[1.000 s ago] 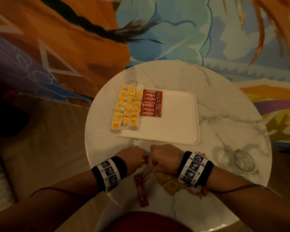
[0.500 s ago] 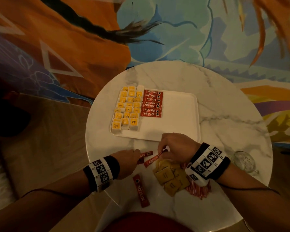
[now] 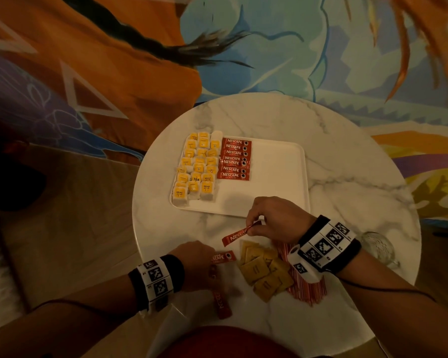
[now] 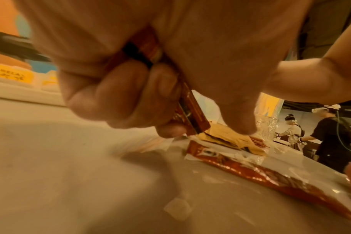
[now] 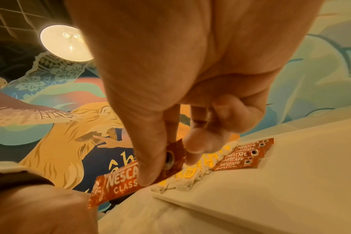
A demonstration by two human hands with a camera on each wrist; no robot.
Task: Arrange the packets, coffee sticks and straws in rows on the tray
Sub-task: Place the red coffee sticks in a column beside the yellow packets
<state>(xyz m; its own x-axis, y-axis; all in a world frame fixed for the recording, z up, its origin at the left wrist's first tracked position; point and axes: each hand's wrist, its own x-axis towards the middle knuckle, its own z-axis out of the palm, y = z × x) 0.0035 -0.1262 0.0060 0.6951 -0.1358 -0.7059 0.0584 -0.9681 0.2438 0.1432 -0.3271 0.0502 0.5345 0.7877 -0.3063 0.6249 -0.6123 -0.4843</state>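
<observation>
The white tray [image 3: 269,187] holds rows of yellow tea packets [image 3: 198,169] at its left and a column of red coffee sticks [image 3: 234,158] beside them. My right hand [image 3: 254,227] pinches one red coffee stick [image 3: 237,235] by its end, just above the table in front of the tray; the same stick [image 5: 130,175] shows in the right wrist view. My left hand [image 3: 199,262] grips another coffee stick [image 3: 224,257], seen between curled fingers [image 4: 130,98] in the left wrist view. A third stick [image 3: 219,295] lies on the table. Brown packets [image 3: 264,270] and red-striped straws [image 3: 305,288] lie beneath my right wrist.
The round marble table [image 3: 347,156] has its near edge right under my forearms. A clear glass [image 3: 378,248] stands at the right, beyond my right wrist. The right half of the tray is bare. Other people stand in the background of the left wrist view.
My right hand has lifted a coffee stick from the pile and moved up and right towards the tray's front edge. My left hand has drawn back left, keeping hold of its own stick.
</observation>
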